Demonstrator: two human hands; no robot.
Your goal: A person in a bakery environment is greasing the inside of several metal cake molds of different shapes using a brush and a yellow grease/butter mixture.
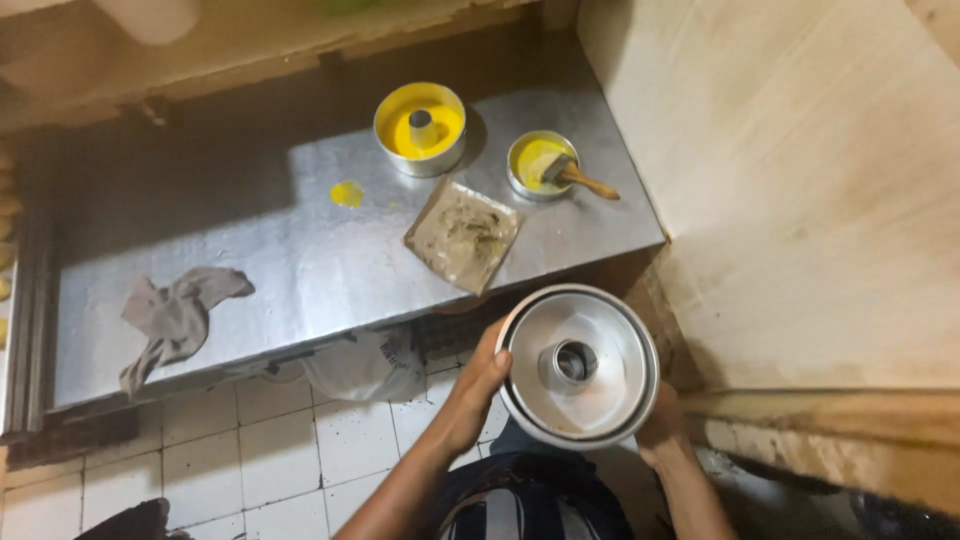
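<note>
I hold a round metal tube cake pan point(580, 365) in front of me, tilted so its empty inside and centre tube face up. My left hand point(478, 390) grips its left rim. On the right, my right hand point(662, 425) holds the rim from below, mostly hidden behind the pan. The pan hangs just off the near edge of a metal-topped table point(300, 260), over the tiled floor.
On the table stand a second tube pan with yellow batter point(420, 128), a small bowl of yellow grease with a wooden brush point(545, 165), a smeared square sheet point(463, 235), a yellow drip point(347, 193) and a grey rag point(178, 318). A wooden wall point(800, 200) rises at right.
</note>
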